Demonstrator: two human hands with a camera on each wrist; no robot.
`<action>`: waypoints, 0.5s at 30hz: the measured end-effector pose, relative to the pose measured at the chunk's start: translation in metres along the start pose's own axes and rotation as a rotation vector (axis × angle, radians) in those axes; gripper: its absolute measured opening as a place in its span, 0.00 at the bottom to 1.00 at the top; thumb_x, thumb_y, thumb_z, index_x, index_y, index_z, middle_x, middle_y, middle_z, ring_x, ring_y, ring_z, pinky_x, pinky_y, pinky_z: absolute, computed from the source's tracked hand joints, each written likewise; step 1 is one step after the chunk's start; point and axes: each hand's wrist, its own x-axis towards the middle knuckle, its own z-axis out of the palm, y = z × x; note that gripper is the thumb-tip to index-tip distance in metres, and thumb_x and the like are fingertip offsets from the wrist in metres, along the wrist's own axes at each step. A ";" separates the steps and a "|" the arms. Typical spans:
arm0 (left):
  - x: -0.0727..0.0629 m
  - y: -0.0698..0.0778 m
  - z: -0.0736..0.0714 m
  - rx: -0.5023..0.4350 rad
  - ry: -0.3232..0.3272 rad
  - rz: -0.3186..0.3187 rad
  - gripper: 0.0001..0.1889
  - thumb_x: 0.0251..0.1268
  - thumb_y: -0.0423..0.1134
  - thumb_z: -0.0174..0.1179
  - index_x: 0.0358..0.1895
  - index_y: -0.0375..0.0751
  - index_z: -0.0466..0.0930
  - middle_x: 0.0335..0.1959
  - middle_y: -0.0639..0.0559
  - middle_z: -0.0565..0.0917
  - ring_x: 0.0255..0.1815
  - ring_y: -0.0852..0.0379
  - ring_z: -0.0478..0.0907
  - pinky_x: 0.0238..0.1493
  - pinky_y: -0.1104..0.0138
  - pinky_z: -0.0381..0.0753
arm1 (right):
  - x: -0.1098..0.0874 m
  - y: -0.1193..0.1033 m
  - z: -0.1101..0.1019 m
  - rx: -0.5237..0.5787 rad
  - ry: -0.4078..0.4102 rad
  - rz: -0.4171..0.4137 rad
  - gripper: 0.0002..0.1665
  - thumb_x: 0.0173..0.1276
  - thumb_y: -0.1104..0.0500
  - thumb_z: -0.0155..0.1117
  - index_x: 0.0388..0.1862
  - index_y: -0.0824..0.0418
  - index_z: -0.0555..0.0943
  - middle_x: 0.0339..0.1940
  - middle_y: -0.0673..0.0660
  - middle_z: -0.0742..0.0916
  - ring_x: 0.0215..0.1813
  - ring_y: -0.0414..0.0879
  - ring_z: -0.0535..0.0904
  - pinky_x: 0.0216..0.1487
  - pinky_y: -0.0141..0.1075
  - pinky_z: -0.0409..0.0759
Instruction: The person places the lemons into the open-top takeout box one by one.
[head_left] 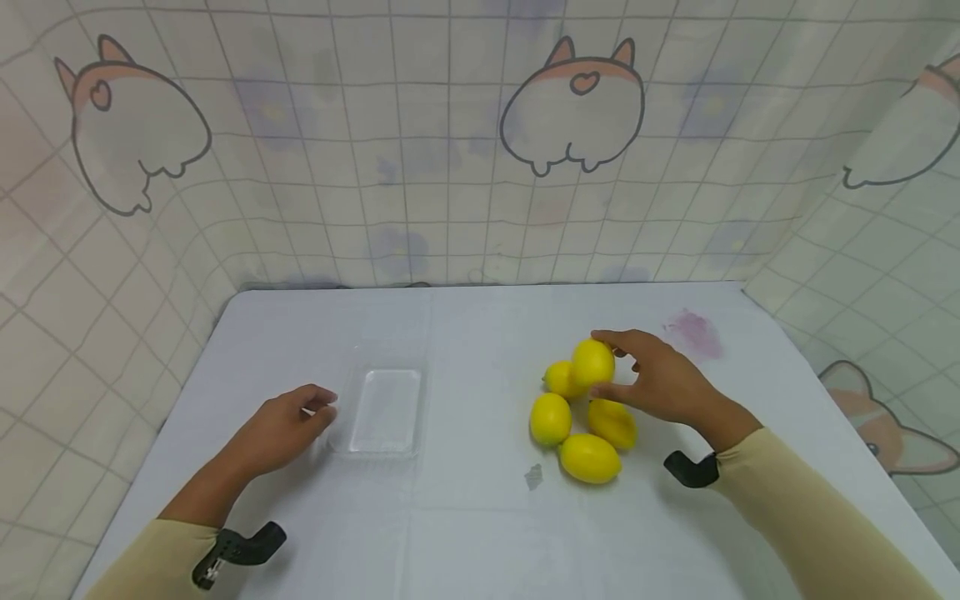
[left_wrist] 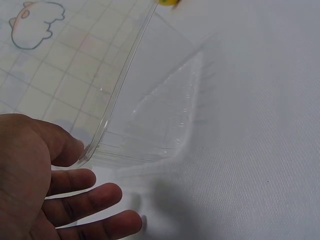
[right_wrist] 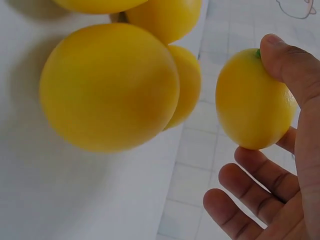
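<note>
White table (head_left: pixel 480 542), pink stain (head_left: pixel 695 333) | gridded backdrop (head_left: pixel 420 150) | right grip (head_left: pixel 666 379) pinches lemon (head_left: pixel 592 361)

box (head_left: pixel 386 412) on left half of table (head_left: pixel 480 542) | left hand (head_left: pixel 281 427) just left of box | four lemons (head_left: pixel 551 419) clustered on table, right of box: one far, one left, one right, one near | fifth lemon (head_left: pixel 591 360) in right hand (head_left: pixel 669 383), above table | backdrop (head_left: pixel 435 150) behind table's far edge

One yellow lemon (head_left: pixel 592 363) with a green tip is held clear of the surface (head_left: pixel 487 533), on which four similar lemons (head_left: pixel 590 458) are clustered. A transparent rectangular container (head_left: pixel 386 412) is positioned to their left.
</note>
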 end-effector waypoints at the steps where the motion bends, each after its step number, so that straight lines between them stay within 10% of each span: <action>1: 0.000 0.000 0.000 0.000 0.000 -0.001 0.21 0.78 0.46 0.55 0.62 0.33 0.77 0.54 0.38 0.83 0.52 0.42 0.81 0.43 0.53 0.84 | 0.001 -0.002 0.000 0.004 -0.001 -0.004 0.52 0.59 0.35 0.76 0.79 0.50 0.67 0.68 0.56 0.78 0.62 0.56 0.74 0.59 0.52 0.78; 15: -0.003 -0.001 -0.001 -0.006 -0.003 -0.008 0.21 0.78 0.46 0.55 0.62 0.34 0.77 0.54 0.39 0.83 0.52 0.42 0.81 0.43 0.53 0.84 | 0.009 -0.025 0.009 0.038 0.008 -0.050 0.50 0.59 0.37 0.77 0.78 0.47 0.69 0.66 0.52 0.79 0.62 0.53 0.74 0.59 0.49 0.78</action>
